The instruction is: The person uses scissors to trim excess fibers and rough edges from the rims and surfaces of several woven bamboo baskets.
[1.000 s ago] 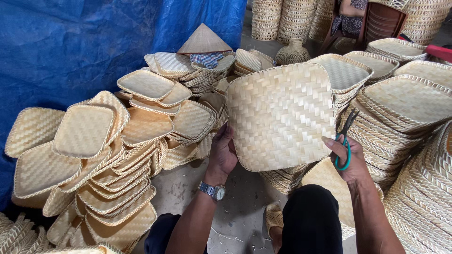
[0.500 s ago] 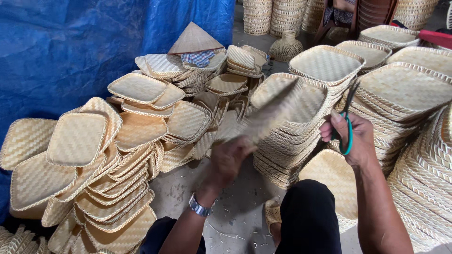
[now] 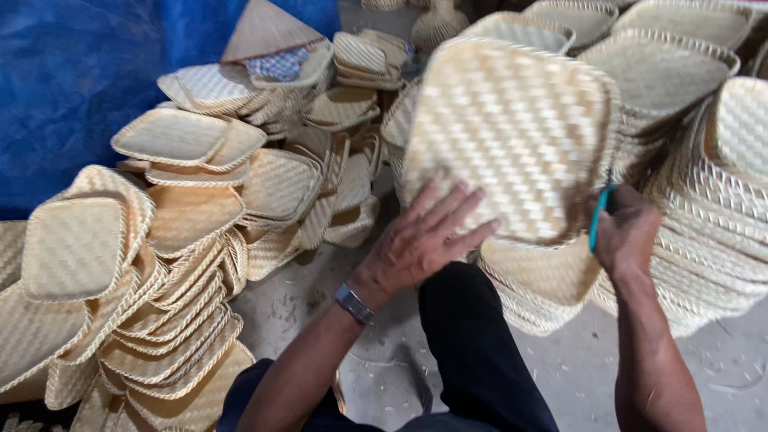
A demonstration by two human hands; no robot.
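A square woven bamboo tray (image 3: 512, 128) stands tilted, bottom side toward me, in front of my knee. My left hand (image 3: 428, 240) lies flat on its lower left part, fingers spread. My right hand (image 3: 628, 232) is at the tray's lower right edge and grips scissors with teal handles (image 3: 598, 214); the blades are hidden behind the tray. A wristwatch (image 3: 354, 304) is on my left wrist.
Leaning stacks of woven trays (image 3: 160, 280) fill the left. More stacks (image 3: 704, 200) rise on the right and behind. A conical hat (image 3: 264, 28) tops a far pile. A blue tarp (image 3: 72, 72) hangs at back left. Bare concrete floor (image 3: 576, 376) shows beside my dark trouser leg.
The tray swung down from upright, then came back up closer to me. My left hand shifted from its bottom edge to flat on its back. The right hand kept the scissors.
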